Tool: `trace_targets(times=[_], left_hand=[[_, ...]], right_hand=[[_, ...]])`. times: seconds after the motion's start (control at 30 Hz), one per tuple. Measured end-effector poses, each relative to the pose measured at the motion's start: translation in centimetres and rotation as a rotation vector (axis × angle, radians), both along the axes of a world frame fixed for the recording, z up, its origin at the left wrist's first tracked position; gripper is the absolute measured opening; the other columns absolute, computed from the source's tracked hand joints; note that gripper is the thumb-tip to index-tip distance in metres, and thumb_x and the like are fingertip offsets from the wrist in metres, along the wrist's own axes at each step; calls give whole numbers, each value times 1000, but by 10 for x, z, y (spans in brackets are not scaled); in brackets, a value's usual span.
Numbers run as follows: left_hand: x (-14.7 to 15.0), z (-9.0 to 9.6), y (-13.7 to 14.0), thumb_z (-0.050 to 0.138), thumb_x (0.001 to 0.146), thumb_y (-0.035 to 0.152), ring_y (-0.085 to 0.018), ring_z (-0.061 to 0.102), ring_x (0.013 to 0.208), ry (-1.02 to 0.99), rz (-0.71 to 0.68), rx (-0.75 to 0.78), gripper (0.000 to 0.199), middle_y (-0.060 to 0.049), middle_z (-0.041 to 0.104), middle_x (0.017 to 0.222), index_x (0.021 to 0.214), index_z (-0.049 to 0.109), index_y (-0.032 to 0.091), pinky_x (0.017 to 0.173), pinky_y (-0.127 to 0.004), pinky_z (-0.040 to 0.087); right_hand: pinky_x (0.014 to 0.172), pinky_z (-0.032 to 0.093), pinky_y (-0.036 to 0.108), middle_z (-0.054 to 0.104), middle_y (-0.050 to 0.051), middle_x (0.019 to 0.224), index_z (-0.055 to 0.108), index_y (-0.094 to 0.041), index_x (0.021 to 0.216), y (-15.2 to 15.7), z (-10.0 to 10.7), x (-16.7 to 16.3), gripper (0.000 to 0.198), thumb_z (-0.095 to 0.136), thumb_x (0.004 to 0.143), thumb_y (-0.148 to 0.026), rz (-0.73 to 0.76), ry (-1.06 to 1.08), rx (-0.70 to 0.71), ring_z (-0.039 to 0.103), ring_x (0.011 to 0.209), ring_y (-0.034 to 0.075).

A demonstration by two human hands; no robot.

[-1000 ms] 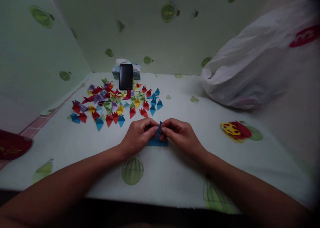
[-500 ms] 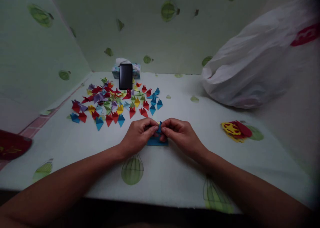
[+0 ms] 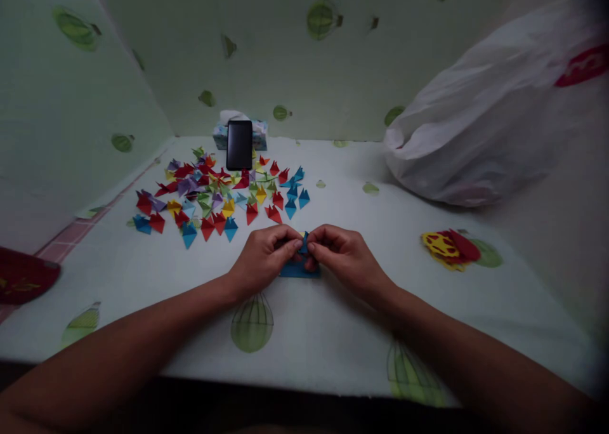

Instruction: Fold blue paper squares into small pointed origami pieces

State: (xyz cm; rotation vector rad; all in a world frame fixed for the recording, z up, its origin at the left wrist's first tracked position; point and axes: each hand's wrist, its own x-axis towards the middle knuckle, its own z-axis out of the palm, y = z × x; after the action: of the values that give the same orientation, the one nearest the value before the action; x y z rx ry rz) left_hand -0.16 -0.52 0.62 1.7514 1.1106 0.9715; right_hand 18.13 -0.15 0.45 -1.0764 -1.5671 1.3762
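While the left hand (image 3: pixel 261 255) pinches folded blue paper (image 3: pixel 304 243), the right hand (image 3: pixel 348 256) — just beside — grips it too.

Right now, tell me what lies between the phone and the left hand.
In the head view, small folded papers, red ones among them, lie on the cloth between the phone and the left hand.

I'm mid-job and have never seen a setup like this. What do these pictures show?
No machine here: a person works bare-handed, filmed by one head-worn camera looking forward and down. The left hand and right hand pinch a small blue paper above a flat blue piece. Colourful folded papers lie spread on the table, to the left; behind are a dark flat device and tissue box. At right are a white bag and red and yellow pieces.
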Motion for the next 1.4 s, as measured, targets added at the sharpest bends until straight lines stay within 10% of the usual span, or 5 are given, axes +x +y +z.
trace_targets(times=[0.43, 1.4], left_hand=[[2, 0, -1, 60, 81, 21, -10, 56, 59, 77, 54, 5, 10, 0, 65, 68, 79, 66, 14, 56, -21, 44], [2, -4, -1, 62, 88, 25, -14, 70, 71, -78, 24, -72, 11, -2, 71, 77, 86, 68, 15, 68, -25, 56]], right_hand=[[57, 44, 25, 65, -1, 66, 58, -20, 77, -4, -7, 1, 6, 57, 83, -20, -11, -195, 246, 57, 60, 13], [61, 55, 27, 68, -1, 66, 65, -18, 80, 0, -4, 0, 13, 67, 83, -31, 0, 60, -37, 66, 60, 13]])
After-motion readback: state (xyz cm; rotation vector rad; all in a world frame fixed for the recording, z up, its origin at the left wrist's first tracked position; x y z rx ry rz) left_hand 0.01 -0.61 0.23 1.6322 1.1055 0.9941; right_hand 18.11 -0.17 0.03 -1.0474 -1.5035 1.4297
